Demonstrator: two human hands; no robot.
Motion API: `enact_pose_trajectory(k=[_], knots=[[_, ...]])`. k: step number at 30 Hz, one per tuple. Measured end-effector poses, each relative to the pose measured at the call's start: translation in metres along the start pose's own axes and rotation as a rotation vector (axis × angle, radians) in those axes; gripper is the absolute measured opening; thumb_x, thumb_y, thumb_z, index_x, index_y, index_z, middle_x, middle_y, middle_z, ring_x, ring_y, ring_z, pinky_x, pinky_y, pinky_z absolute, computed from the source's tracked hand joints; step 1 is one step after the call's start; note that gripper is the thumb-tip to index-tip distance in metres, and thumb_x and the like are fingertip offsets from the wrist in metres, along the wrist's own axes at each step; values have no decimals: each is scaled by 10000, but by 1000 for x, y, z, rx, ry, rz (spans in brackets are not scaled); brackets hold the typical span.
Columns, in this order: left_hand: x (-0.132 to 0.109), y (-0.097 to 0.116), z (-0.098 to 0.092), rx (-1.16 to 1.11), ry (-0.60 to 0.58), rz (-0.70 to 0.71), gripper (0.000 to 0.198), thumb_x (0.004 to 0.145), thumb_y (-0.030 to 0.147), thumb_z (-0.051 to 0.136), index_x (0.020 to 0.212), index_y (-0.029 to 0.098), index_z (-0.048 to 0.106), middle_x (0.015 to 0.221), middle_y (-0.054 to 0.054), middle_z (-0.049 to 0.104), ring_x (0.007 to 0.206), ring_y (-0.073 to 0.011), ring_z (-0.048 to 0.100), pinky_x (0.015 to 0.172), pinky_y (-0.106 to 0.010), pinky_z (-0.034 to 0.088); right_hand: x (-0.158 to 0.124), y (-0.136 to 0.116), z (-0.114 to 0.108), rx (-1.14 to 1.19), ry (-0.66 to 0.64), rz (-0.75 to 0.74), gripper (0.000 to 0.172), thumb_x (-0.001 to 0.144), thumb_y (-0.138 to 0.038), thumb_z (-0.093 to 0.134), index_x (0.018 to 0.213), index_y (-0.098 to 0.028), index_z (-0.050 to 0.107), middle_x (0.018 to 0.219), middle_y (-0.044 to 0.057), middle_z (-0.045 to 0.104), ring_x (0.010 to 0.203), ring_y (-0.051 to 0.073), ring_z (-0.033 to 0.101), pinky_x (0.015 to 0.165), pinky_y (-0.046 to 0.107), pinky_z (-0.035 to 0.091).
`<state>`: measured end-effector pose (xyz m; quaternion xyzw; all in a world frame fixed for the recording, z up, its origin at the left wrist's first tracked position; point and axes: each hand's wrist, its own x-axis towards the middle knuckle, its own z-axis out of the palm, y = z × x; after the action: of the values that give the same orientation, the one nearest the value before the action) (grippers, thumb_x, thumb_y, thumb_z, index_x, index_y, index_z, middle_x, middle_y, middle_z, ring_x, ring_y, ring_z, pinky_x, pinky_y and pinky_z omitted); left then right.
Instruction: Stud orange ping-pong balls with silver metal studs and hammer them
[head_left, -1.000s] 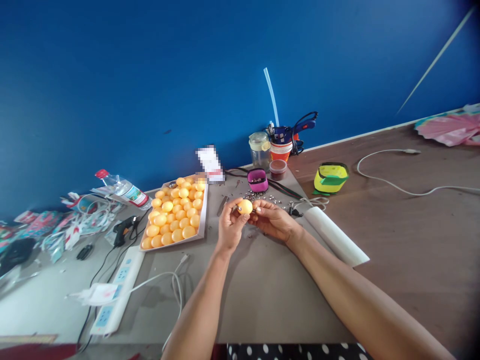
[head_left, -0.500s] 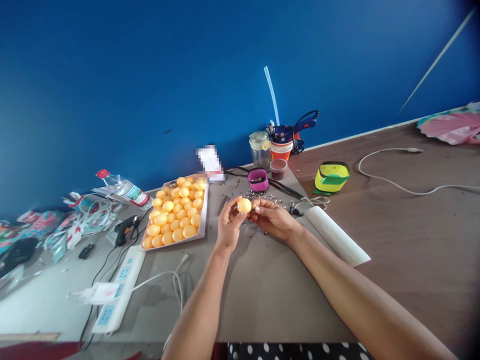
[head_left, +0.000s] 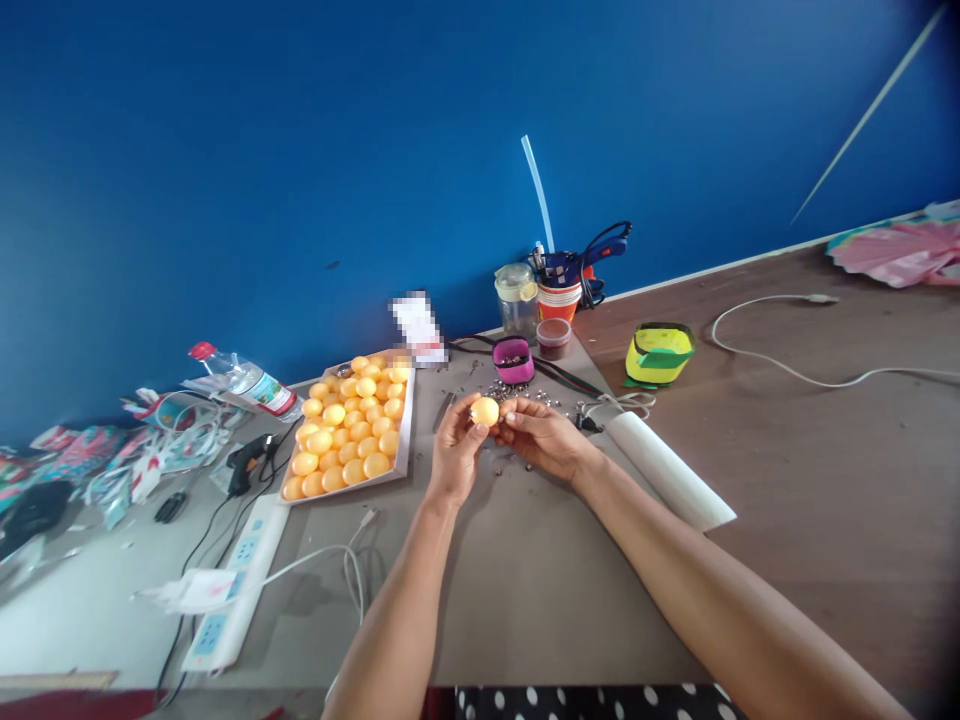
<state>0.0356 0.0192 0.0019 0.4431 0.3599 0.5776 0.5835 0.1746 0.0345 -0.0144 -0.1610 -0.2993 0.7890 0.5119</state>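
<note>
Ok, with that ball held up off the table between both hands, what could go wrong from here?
The orange ball sits only in the fingertips of the left hand, the right hand close at its side; a slip could send it rolling across the table. Small metal bits lie loose just beyond both hands, and a wrist could scatter them.

Left of centre, a shallow tray (head_left: 409,430) is packed with orange balls (head_left: 345,430). Further left a plastic bottle (head_left: 244,378) lies on its side, with a black glue gun (head_left: 247,458) and a white power strip (head_left: 232,580) lower down. At upper centre, against the blue wall (head_left: 300,150), stand a clear jar (head_left: 516,300), an orange paper cup (head_left: 560,298) of tools and a pink tub (head_left: 514,362). To the right lie a yellow-green pouch (head_left: 660,355), a white cable (head_left: 787,370) and a paper roll (head_left: 667,470).
</note>
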Motion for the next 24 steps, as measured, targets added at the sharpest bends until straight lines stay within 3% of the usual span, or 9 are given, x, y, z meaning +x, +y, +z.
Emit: enact_pose_trajectory(k=[24], knots=[[-2, -10, -7, 244, 16, 94, 383, 698, 262, 693, 1068, 230, 599, 1028, -49, 619, 899, -163, 574, 789, -277, 468, 2, 5, -5, -16, 50, -7, 194, 641, -231, 744, 681, -171, 564, 613, -33, 565, 569, 77, 493, 616, 234, 391]])
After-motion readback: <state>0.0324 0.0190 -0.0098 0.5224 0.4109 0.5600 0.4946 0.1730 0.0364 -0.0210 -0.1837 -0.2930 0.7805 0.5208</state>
